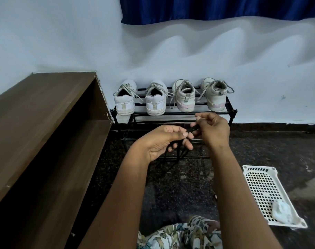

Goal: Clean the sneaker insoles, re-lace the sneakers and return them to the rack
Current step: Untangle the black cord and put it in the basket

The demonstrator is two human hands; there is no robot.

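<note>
Several white sneakers stand heels toward me on the top shelf of a black metal rack [232,112]: a plain pair [124,101] [155,102] on the left, a pink-trimmed pair [186,99] [216,97] on the right, all laced. In front of the rack my left hand [160,141] and my right hand [213,130] are raised close together. Both pinch a black shoelace [191,131] stretched between them. Its loose strands [178,155] hang down from my left hand toward the floor. No dark shoe is in view.
A white perforated plastic tray [264,187] lies on the dark speckled floor at right, with a white crumpled cloth [282,212] on its near end. A brown wooden bench or shelf unit [41,123] fills the left. My floral-patterned clothing [180,236] shows at the bottom.
</note>
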